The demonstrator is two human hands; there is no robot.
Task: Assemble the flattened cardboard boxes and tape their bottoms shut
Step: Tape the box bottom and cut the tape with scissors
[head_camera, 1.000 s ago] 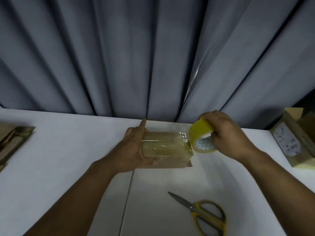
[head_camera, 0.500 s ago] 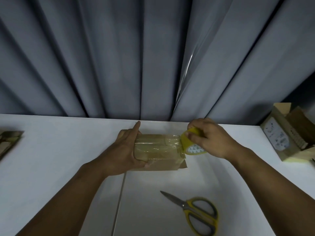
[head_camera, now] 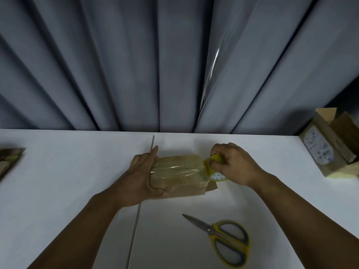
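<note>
A small brown cardboard box (head_camera: 180, 175) stands on the white table (head_camera: 68, 171) with shiny clear tape across its upper face. My left hand (head_camera: 143, 175) grips the box's left end, thumb on the near side and forefinger stretched along the far edge. My right hand (head_camera: 231, 164) holds a yellow tape roll (head_camera: 215, 169) against the box's right end, fingers curled over it. The roll is tipped low, its printed core facing me. A strip of tape runs from the roll onto the box.
Yellow-handled scissors (head_camera: 223, 235) lie shut on the table in front of the box. An assembled cardboard box (head_camera: 330, 150) with a white label sits at the right edge. Flattened cardboard (head_camera: 8, 162) lies at the far left. Grey curtains (head_camera: 155, 65) hang behind the table.
My right hand has brought the tape roll down over the box's right end, tipping it lower. My left hand keeps its grip on the box.
</note>
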